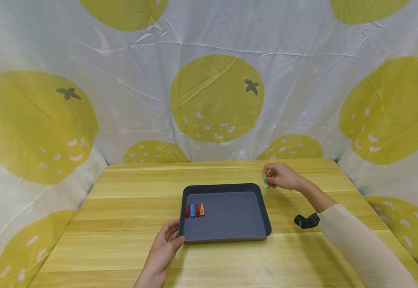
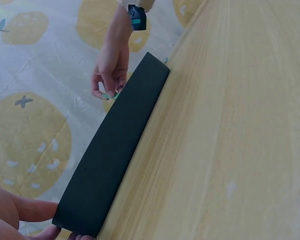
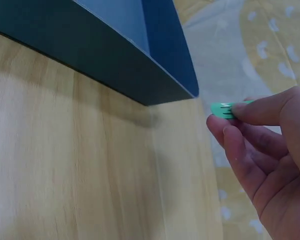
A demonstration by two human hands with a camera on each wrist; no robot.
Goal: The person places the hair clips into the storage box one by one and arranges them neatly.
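A dark grey baking tray (image 1: 227,214) lies on the wooden table. My left hand (image 1: 164,247) grips its near left corner, thumb at the front and fingers along the left side; the left wrist view shows fingers (image 2: 37,210) against that corner. Inside the tray, near its left wall, several snap hair clips stand in a row: a red clip (image 1: 187,211), a blue clip (image 1: 192,210), another red clip (image 1: 197,210) and an orange clip (image 1: 202,209). Beyond the tray's far right corner, my right hand (image 1: 281,176) pinches a light green hair clip (image 3: 222,109) between thumb and fingers, raised above the table.
A black device with a green mark (image 1: 306,221) shows at the right wrist, beside the beige sleeve (image 1: 364,244). The wooden table (image 1: 122,224) extends around the tray. A curtain with yellow fruit prints (image 1: 216,100) hangs behind the table and along both sides.
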